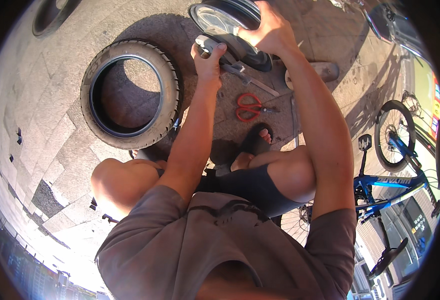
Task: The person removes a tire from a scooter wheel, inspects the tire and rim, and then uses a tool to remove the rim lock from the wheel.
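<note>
At the top of the view a grey wheel rim [214, 19] with black edges stands tilted above the paving. My right hand [272, 32] is closed around its right side. Just below and left of it, my left hand [209, 62] is closed on a light grey metal part [206, 44], whose exact kind I cannot make out. That part lies against the rim, and a narrow flat metal bar [260, 85] slants down to the right beside it. Red-handled scissors [249, 107] lie on the ground below my hands.
A loose black tyre [171, 85] lies flat left of my left forearm. Part of another tyre [39, 25] shows at the upper left. A grey rounded object [326, 71] sits beyond my right forearm. A blue bicycle [397, 181] is at the right. My sandalled foot [260, 140] is near the scissors.
</note>
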A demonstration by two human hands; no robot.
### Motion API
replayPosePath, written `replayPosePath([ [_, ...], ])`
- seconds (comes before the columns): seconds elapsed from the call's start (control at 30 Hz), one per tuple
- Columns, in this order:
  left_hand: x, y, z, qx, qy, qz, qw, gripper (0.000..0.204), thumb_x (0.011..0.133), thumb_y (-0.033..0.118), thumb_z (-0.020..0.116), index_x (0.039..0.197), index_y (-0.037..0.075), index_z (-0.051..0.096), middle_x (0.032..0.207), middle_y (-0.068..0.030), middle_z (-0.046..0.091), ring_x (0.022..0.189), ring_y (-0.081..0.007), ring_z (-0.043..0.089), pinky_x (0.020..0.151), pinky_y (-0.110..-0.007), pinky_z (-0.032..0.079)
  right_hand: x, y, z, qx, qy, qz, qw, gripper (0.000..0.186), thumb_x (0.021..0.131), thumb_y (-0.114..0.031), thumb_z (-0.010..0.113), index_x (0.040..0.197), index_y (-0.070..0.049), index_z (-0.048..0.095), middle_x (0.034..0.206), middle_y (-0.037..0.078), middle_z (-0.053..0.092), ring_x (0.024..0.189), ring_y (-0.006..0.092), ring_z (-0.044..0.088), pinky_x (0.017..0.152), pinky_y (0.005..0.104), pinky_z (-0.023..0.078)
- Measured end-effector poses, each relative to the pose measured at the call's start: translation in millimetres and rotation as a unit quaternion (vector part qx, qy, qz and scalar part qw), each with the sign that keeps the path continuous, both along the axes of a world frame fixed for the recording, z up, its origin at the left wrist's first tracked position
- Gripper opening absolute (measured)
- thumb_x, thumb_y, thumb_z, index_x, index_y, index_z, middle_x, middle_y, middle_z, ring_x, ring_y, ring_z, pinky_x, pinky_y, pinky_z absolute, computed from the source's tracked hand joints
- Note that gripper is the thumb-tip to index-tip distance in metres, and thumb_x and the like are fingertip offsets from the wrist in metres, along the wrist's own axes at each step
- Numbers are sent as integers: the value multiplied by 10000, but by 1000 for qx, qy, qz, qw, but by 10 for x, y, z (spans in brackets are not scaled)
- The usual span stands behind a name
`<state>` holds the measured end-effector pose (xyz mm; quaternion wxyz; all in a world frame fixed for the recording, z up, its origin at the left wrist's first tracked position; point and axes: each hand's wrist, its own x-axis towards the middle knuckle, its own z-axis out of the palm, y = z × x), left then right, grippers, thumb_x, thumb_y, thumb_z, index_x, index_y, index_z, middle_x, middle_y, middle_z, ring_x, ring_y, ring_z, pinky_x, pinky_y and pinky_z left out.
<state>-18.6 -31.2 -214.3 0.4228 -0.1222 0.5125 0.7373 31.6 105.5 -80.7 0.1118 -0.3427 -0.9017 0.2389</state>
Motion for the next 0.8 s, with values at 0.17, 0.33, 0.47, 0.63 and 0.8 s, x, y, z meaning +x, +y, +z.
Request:
replayPosePath([
  [0.17,-165,-129,-203,98,-154,-78,980,1025,696,317,810,1476,108,179,1184,-187,568,1020,-342,625,699,-530,560,57,-19,-20,-6,7,-1,1000,600,705,-400,787,1134,-48,560,1067,213,664,1006,379,645,846,448,525],
  [0.33,-88,-255,-103,3,-63,-54,997,701,731,569,681,1260,128,551,1160,-107,603,1028,-347,620,774,-571,541,-12,27,22,-26,-9,-6,1000,569,709,-399,787,1096,-48,560,1037,202,673,1005,364,647,848,442,523],
  [0.47,-66,-503,-251,69,-122,-44,989,657,719,586,690,1185,135,584,1135,-101,633,1042,-323,624,770,-547,554,-66,118,5,10,2,23,1000,598,689,-424,802,1089,-54,554,1042,201,672,1018,363,639,857,437,519],
  [0.63,-74,-927,-418,132,-94,-52,985,663,781,434,708,1305,103,473,1152,-121,622,991,-295,655,768,-483,589,-106,56,-30,7,-39,-14,999,678,660,-509,809,1104,-65,554,1088,206,658,1051,351,635,874,437,511],
  [0.8,-257,-1168,-364,234,-130,-70,961,651,831,319,681,1369,112,381,1167,-127,601,997,-272,658,766,-433,609,-185,-41,57,-10,-73,-16,997,680,665,-519,802,1118,-78,553,1120,215,648,1090,344,622,904,437,498],
])
